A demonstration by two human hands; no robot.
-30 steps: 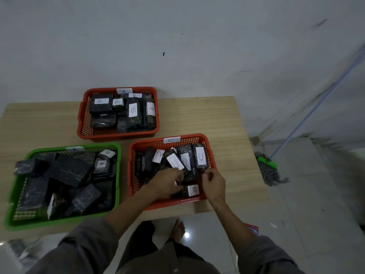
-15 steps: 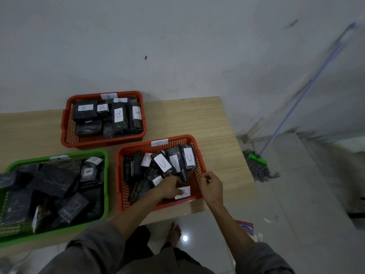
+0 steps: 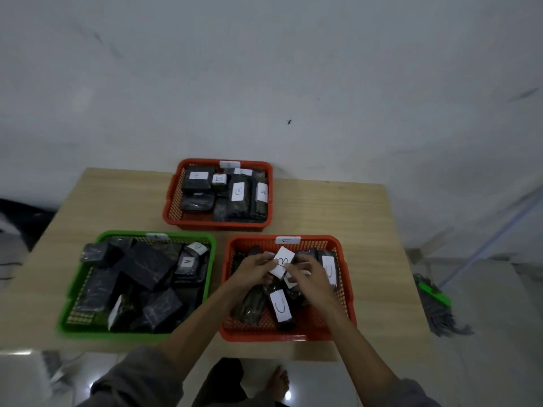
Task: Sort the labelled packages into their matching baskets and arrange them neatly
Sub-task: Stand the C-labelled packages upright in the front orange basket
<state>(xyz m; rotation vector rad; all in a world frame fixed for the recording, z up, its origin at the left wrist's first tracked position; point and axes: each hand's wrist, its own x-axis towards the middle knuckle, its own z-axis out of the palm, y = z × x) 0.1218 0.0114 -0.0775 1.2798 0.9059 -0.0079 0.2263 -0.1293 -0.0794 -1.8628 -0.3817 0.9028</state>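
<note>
From the head camera, the left hand (image 3: 255,268) and right hand (image 3: 309,274) meet over the mesh-walled orange basket (image 3: 342,292), fingers curled round a dark film-wrapped package (image 3: 281,264) whose white paper label reads B. Beneath them lie glossy black rectangular packs (some labelled C). Beyond the hands sits another orange basket (image 3: 173,207); left of them, a green basket (image 3: 85,270) on the pale woodgrain table (image 3: 367,230).

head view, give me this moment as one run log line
both hands: left hand and right hand hold B package | over C basket | B basket behind
</note>
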